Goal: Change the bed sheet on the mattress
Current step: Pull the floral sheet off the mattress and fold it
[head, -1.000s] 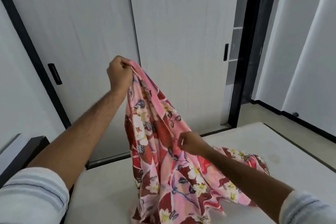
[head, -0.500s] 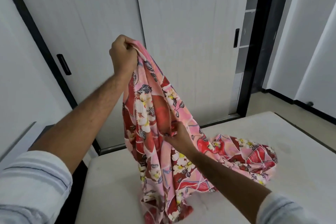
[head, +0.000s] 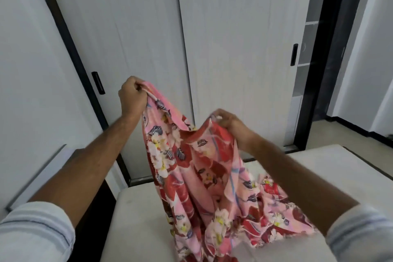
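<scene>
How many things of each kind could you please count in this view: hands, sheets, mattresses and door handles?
Hands: 2, the left hand and right hand, each with a grip on the sheet.
Sheets: 1, the floral sheet.
Mattresses: 1, the mattress.
Door handles: 2, one handle and another handle.
Total: 6.

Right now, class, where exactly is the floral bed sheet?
In the head view it hangs centre frame: the left hand grips its top edge, the right hand pinches it lower, and the floral bed sheet trails onto the bare mattress.
</scene>
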### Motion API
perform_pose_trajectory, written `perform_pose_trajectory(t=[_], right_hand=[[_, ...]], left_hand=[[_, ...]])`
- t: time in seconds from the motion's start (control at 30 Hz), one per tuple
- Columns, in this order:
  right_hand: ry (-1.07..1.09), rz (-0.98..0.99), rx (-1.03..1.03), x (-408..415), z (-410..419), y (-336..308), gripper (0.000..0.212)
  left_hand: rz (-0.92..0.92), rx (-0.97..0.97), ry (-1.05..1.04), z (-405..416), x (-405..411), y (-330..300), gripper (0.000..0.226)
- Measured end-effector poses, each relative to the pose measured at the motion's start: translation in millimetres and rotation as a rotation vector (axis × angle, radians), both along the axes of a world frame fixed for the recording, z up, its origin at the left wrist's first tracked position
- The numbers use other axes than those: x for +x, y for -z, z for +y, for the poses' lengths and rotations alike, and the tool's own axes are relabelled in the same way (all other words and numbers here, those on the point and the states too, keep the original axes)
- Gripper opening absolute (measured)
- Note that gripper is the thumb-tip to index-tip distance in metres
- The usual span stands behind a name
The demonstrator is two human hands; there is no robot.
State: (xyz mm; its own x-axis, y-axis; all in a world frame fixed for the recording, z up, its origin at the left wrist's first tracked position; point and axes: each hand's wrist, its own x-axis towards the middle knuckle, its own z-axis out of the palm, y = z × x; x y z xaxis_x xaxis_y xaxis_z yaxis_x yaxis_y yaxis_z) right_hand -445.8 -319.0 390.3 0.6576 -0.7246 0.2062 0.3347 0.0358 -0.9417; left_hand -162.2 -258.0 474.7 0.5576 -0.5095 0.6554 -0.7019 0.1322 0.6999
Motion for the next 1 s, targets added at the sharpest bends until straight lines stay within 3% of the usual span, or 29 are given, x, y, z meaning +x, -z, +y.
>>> perform_pose_trajectory(t=[0.13, 0.17, 0.2, 0.23, 0.33, 0.37, 0.47, 0.67, 0.73, 0.8, 0.9, 1.0], right_hand=[[-0.631, 0.013, -0.135, -3.5, 4.4, -99.0, 0.012], [-0.701, 0.031, -0.189, -0.2, 3.3, -114.8, 0.008], [-0.672, 0.085, -0.244, 6.2, -2.6, -124.6, 0.007], [-0.505, 0.195, -0.315, 15.4, -16.3, -126.9, 0.01], [0.586, 0.62, -0.506, 33.6, -65.6, -110.9, 0.014], [0.767, 0.642, -0.469, 34.3, -75.1, -102.1, 0.017], [0.684, 0.622, -0.449, 37.6, -78.4, -86.3, 0.02], [0.38, 0.609, -0.831, 67.3, -36.1, -87.9, 0.006], [0.356, 0.58, -0.943, 72.1, -24.2, -88.1, 0.008], [0.372, 0.55, -1.028, 67.9, -16.4, -86.4, 0.014], [0.408, 0.537, -1.01, 52.8, -11.5, -72.4, 0.033], [0.446, 0.668, -0.97, 40.8, -6.8, -40.8, 0.033]], left_hand=[[0.042, 0.056, -0.014, 7.5, 16.0, 23.5, 0.028], [0.045, 0.066, -0.001, 8.6, 19.0, 26.5, 0.027], [0.035, 0.088, 0.013, 10.4, 21.7, 28.8, 0.026], [0.009, 0.125, 0.024, 11.7, 24.7, 30.9, 0.027], [-0.053, 0.253, 0.059, 21.0, 28.8, 38.3, 0.023], [-0.033, 0.262, 0.057, 25.1, 29.1, 40.5, 0.023], [0.037, 0.213, 0.079, 36.4, 19.5, 40.4, 0.029], [0.137, 0.339, 0.47, 20.1, -50.1, 28.8, 0.048], [0.213, 0.4, 0.519, 9.4, -64.9, 30.2, 0.035], [0.172, 0.413, 0.456, 2.3, -71.5, 32.4, 0.009], [0.068, 0.309, 0.311, -6.7, -76.4, 31.7, 0.023], [0.01, 0.144, 0.203, -12.8, -84.5, 23.2, 0.024]])
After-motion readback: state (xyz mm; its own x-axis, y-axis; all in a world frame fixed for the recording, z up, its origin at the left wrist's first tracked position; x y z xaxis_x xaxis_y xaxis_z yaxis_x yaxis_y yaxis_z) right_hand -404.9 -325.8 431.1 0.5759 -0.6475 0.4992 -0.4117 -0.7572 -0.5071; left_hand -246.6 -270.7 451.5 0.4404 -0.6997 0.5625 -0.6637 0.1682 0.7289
